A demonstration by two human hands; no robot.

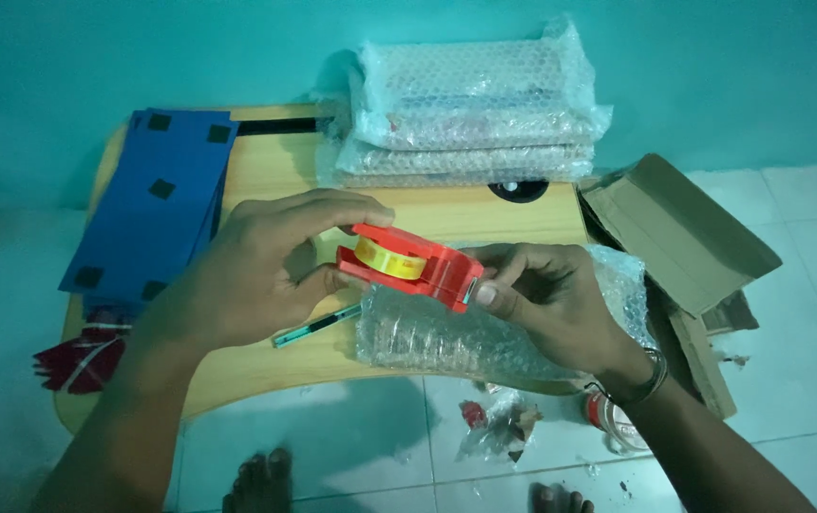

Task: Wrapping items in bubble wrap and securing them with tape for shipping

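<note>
Currently the red tape dispenser [415, 265], holding a yellow tape roll [389, 258], lies with its long axis left to right, cutter end tilted down toward the right, gripped between the left hand [261, 271] closed on its left end and the right hand [546, 299] pinching its right end, above a bubble-wrapped parcel [446, 337] on the wooden table [484, 214].

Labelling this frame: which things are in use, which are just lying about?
In use:
left hand
right hand
red tape dispenser, held by both
bubble-wrapped parcel under it

Lying about:
wrapped stack
blue sheets
pen
cardboard box
red packet
</note>
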